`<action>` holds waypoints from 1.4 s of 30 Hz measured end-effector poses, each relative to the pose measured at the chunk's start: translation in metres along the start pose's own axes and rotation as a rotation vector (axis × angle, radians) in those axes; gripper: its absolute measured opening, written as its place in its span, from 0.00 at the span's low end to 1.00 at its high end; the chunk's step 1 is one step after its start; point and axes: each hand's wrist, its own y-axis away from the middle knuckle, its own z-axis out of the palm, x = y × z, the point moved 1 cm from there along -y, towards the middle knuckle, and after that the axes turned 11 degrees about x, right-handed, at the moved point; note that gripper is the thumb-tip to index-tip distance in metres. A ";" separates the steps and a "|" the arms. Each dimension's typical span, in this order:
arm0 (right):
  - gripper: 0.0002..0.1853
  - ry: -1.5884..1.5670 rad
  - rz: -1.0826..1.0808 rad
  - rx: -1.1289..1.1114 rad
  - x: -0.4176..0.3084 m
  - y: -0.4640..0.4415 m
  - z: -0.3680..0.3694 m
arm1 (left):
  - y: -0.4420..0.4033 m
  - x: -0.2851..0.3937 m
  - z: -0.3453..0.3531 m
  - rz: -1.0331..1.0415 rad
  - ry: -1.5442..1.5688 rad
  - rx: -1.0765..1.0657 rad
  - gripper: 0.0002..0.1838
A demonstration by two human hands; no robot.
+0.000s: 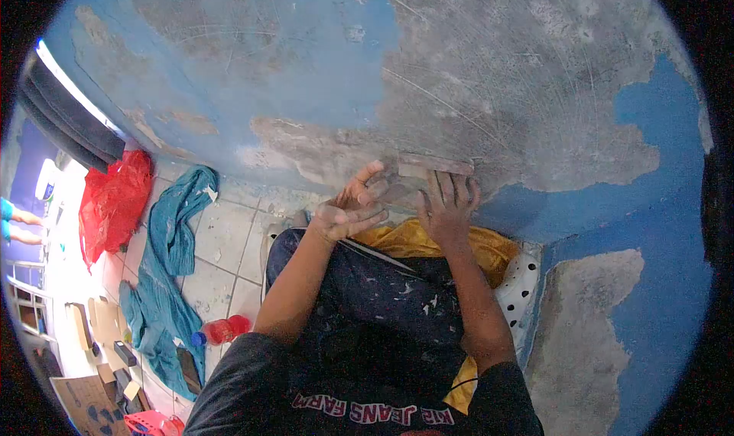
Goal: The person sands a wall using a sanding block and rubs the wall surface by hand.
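Note:
Right in front of me is a wall (489, 77) with peeling blue paint and bare, scratched grey plaster. My right hand (449, 200) presses a flat, dusty grey block (436, 164) against the lower part of the wall, fingertips on its edge. Left of the block, my left hand (355, 207) is raised near the wall with its fingers spread and curved, holding nothing. Under the hands lies a yellow cloth (489, 249), next to my dark, paint-spotted trousers (382, 283).
On the tiled floor (218, 241) at left lie a teal cloth (164, 306), a red plastic bag (115, 199), a red bottle (225, 330) and cardboard (88, 405). Another person's hands (27, 228) show at the far left. A white, black-spotted item (518, 283) stands beside the right corner.

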 end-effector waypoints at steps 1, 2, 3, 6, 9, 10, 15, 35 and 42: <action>0.28 0.000 0.000 -0.001 0.000 0.000 0.001 | 0.000 -0.001 0.000 0.008 -0.023 0.015 0.52; 0.28 0.003 -0.009 0.016 0.001 0.001 0.002 | 0.001 -0.001 0.000 0.016 -0.046 0.030 0.52; 0.28 0.006 -0.019 0.033 0.001 0.001 0.003 | 0.001 -0.001 0.000 0.016 -0.046 0.030 0.52; 0.28 0.009 -0.012 0.022 0.001 0.002 0.003 | 0.000 0.000 -0.002 0.005 -0.058 0.027 0.52; 0.27 0.025 -0.024 0.025 0.001 -0.001 0.002 | -0.001 -0.001 -0.007 -0.011 0.002 -0.060 0.52; 0.27 0.025 -0.025 0.025 0.001 -0.001 0.001 | -0.001 0.000 -0.009 0.005 -0.039 -0.022 0.51; 0.26 0.037 -0.001 -0.007 0.000 0.001 0.002 | -0.010 -0.006 0.015 0.131 -0.129 0.288 0.40; 0.18 0.066 0.013 0.099 0.004 -0.014 -0.014 | -0.033 -0.005 -0.056 0.323 -0.932 0.894 0.43; 0.22 0.001 0.270 0.087 0.028 -0.019 -0.033 | -0.031 0.001 -0.056 0.531 -0.831 1.010 0.41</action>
